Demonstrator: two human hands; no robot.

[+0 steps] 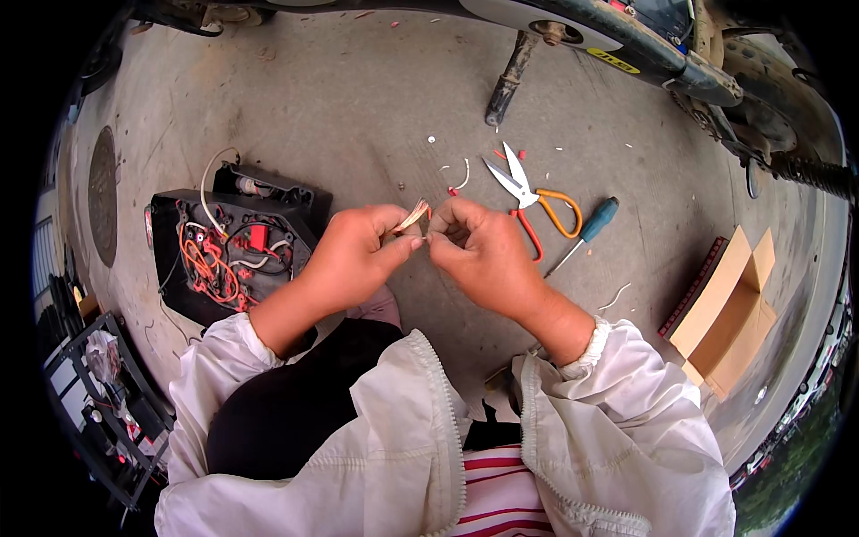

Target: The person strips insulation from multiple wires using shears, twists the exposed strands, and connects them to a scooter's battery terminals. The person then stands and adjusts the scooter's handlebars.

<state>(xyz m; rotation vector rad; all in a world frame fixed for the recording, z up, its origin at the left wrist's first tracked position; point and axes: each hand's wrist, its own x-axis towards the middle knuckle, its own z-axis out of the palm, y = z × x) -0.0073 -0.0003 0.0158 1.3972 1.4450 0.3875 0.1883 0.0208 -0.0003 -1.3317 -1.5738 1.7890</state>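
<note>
My left hand [367,251] pinches a small bundle of frayed, pale wire strands [411,217]. Beside it, my right hand [470,242] has thumb and forefinger closed at the lower end of the bundle; what exactly they grip is too small to make out. To the left lies an open black plastic case [183,295] full of orange, red and white wires and small red parts. On the ground to the right are scissors [568,219] with orange-red handles and a teal-handled screwdriver [599,221]. Short white and red wire offcuts [464,173] lie near the scissor blades.
A dirty vehicle frame [698,80] with a metal stand [506,85] crosses the top. An open cardboard box [716,358] sits at the right on the concrete ground [376,107]. A dark metal rack [89,394] with bagged items stands at the lower left.
</note>
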